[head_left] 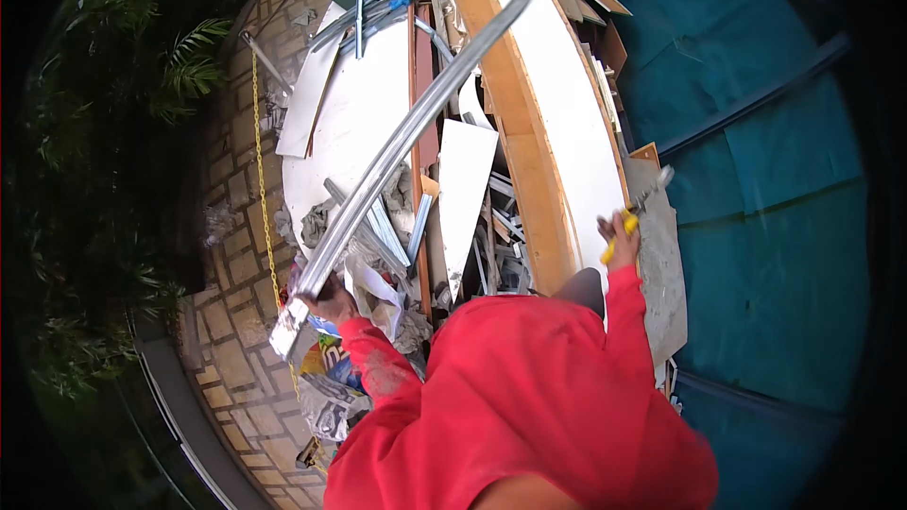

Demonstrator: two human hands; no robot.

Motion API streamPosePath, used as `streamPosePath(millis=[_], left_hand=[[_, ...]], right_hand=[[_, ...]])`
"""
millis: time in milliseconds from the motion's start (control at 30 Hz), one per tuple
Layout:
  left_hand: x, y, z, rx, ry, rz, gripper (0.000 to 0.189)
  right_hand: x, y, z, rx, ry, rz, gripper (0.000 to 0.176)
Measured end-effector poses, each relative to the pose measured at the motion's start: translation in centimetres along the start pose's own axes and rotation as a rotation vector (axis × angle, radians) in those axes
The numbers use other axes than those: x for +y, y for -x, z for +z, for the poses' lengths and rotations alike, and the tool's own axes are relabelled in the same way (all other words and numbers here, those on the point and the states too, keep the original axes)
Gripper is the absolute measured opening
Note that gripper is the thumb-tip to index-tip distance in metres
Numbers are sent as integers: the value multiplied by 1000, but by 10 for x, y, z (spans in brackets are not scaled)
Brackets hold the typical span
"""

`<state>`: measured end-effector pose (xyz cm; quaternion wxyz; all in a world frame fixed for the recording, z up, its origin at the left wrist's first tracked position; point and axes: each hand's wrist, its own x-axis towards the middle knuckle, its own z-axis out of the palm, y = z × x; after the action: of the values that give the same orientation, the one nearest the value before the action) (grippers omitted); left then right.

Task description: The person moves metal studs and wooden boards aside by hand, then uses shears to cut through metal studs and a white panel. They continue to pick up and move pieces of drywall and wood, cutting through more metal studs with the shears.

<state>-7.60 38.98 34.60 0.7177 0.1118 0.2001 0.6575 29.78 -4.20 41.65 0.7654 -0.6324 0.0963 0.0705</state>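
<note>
A long galvanized metal channel (408, 132) slants up and away from the lower left to the top middle. My left hand (333, 302) is closed around it close to its near end. My right hand (621, 238), out to the right beside a white board (557, 85), grips a yellow-handled tool (652, 189). Its grey metal end points up and to the right, too blurred to tell its exact kind. Under the channel lies a heap of scrap, with a pointed white offcut (466, 179) and several short metal profiles (383, 227).
Brown wooden boards (520, 151) run lengthwise through the heap. Teal sheeting (756, 255) on a dark frame stands along the right. At left, a yellow chain (259, 142) hangs over stone paving (227, 340), with dark plants (104, 179) beyond. Bags of rubbish (331, 401) lie near my left arm.
</note>
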Motion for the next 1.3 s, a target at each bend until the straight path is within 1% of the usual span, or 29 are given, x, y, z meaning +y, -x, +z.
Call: streamPosePath(millis=[100,133,167,200,233,267,300,333,367,400,467,567,600,667,700,800,867,900,933,967,1000,1033,1067,1100,1133,1167,1200,1233,1300], left_hand=[[-16,4,16,93,10,-58,56],[-22,2,9,15,66,-132,53],[-27,4,11,-39,-29,-143,52],[-30,7,14,-73,-14,-182,50],[-32,8,14,10,95,-269,46],[-37,12,14,-98,96,-304,43],[-43,12,17,-32,90,-322,44],[-40,22,33,-71,3,-385,48],[-43,25,33,-104,66,-431,50],[-44,33,41,-59,22,-456,50],[-45,41,45,-79,-25,-512,51],[-46,53,40,-46,-90,-573,51],[-50,53,34,-35,-113,-600,51],[-71,34,-32,2,59,-672,41],[-81,27,-37,27,34,-717,43],[-91,18,-33,116,-233,-894,55],[-97,14,-14,163,-497,-886,64],[-112,25,14,59,-732,-655,64],[-123,41,51,-5,-1049,-395,64],[-134,57,88,7,-1343,-142,64],[-150,77,116,-282,-1352,51,62],[-160,101,158,-646,-1216,-122,62],[-177,121,187,-879,-1028,-411,62],[-189,144,226,-1320,-1219,-317,63],[-202,176,258,-1511,-1248,-202,65],[-214,206,283,-1648,-1146,-45,69],[-228,227,302,-1719,-1082,30,71],[-242,243,314,-1730,-1103,56,70],[-265,257,329,-1730,-1156,75,67]], right_hand=[[-7,-45,38,-112,-107,100,38],[-8,-61,49,-141,-129,130,42],[-6,-90,50,-191,-204,143,47],[4,-114,48,-247,-279,172,51],[-10,-109,58,-209,-258,144,57],[-27,-106,66,-166,-239,110,63],[-22,-136,51,-201,-305,197,67],[-14,-163,35,-228,-372,278,71],[-17,-154,37,-182,-420,215,73],[-27,-142,36,-132,-469,147,75],[-41,-106,36,193,-343,44,60],[-18,-106,-20,165,-456,55,65],[-15,-106,-36,161,-472,51,63],[-1,-92,-50,86,-519,75,57],[2,-77,-49,56,-543,75,55],[-6,-43,-38,38,-635,38,47],[-10,-27,-17,74,-705,46,42],[-10,-24,-8,151,-733,84,39],[-3,-23,-1,143,-775,123,34],[-5,-14,13,197,-787,91,29],[-17,1,27,190,-792,99,26],[-21,13,40,196,-736,96,25],[-5,9,49,128,-734,85,23],[-4,13,59,163,-665,112,23],[-8,18,72,196,-594,138,23],[-35,35,91,161,-551,97,25],[-44,45,102,120,-501,20,27],[4,30,108,107,-488,-44,26],[31,23,125,88,-417,-112,25]])
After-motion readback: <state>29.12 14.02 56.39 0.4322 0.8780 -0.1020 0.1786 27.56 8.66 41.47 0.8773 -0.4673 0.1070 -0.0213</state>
